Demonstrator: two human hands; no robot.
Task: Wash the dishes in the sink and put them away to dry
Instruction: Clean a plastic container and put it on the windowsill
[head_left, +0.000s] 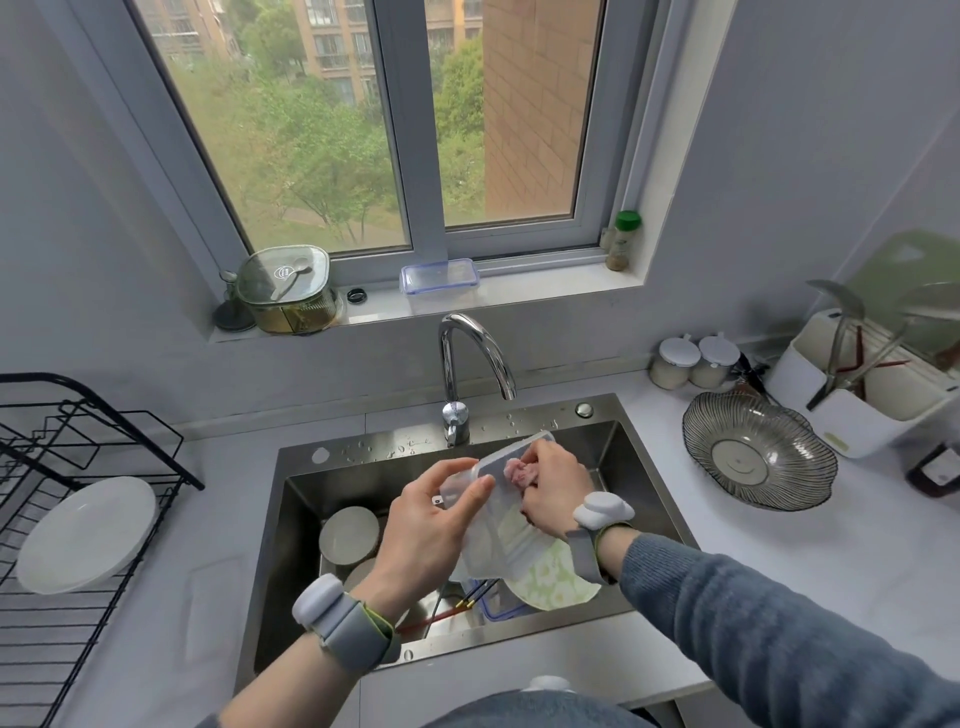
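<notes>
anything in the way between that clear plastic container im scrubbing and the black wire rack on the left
Nothing visible blocks the way. The clear plastic container, held over the steel sink, has bare counter between it and the black wire drying rack, whose one white plate leaves room.

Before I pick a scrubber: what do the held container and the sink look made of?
Container: seemingly translucent plastic, cloudy; the green-patterned plate shows through it. Sink: likely stainless steel, brushed grey with dull reflections and beaded droplets.
</notes>
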